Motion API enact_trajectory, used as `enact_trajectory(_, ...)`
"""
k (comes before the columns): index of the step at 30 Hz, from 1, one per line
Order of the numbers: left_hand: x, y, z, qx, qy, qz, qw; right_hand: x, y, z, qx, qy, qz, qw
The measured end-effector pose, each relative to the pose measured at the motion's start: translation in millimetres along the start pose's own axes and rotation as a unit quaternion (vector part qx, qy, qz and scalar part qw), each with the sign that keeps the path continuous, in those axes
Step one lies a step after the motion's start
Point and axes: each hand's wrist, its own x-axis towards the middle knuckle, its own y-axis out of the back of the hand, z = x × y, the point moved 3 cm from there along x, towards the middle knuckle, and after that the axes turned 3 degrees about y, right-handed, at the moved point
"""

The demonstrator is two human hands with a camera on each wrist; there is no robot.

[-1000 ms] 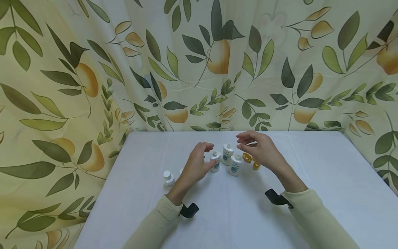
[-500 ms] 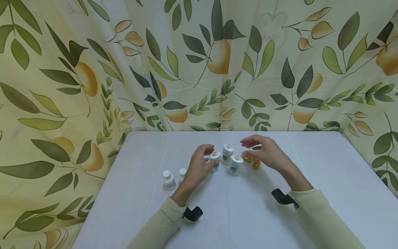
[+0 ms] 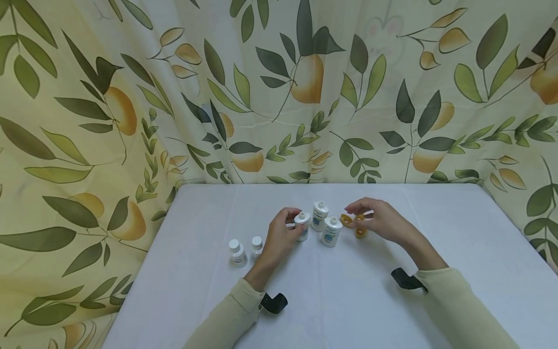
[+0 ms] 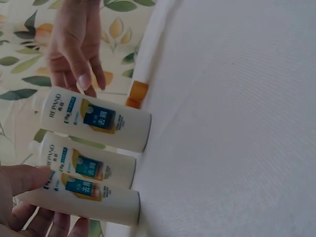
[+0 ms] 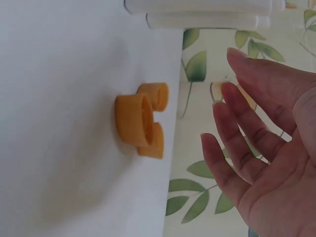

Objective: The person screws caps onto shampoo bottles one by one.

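Note:
My left hand [image 3: 279,242] holds the leftmost of three capless white bottles, this bottle [image 3: 302,221] standing between thumb and fingers. In the left wrist view its printed label partly shows beneath the thumb [image 4: 32,178]. Just to its right stand the back bottle [image 3: 319,219] and the front bottle [image 3: 331,234], each with a bare narrow neck. Over three orange caps [image 5: 133,119] hovers my right hand [image 3: 383,220], its fingers spread apart and holding nothing. From the head view this hand partly hides the caps.
Two smaller bottles with white caps, a left one [image 3: 237,254] and a right one [image 3: 257,246], stand left of my left wrist. A leaf-patterned curtain [image 3: 279,131] hangs behind the white-covered table [image 3: 331,300].
My right hand has drawn back to the right and lower, over the caps, its fingers loosening. My left fingers have closed in around the leftmost bottle. The bottles stay where they were.

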Motion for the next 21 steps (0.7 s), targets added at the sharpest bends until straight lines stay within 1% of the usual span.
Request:
enact_trajectory(6, -1.2, -2.4, -4.9, 0.006, -0.002, 0.002, 1.0000, -4.7, 0, 13, -0.015, 0.005, -0.013, 0.9998)
enact_trajectory(13, -0.4, -6.8, -11.8, 0.006, -0.001, 0.006, 1.0000, -8.9, 1, 23, -0.026, -0.004, -0.017, 0.9995)
enact_trajectory(21, 0.2, -10.0, -17.5, 0.011, -0.004, 0.009, 0.9999, -12.7, -1, 33, -0.020, 0.000, -0.018, 0.9996)
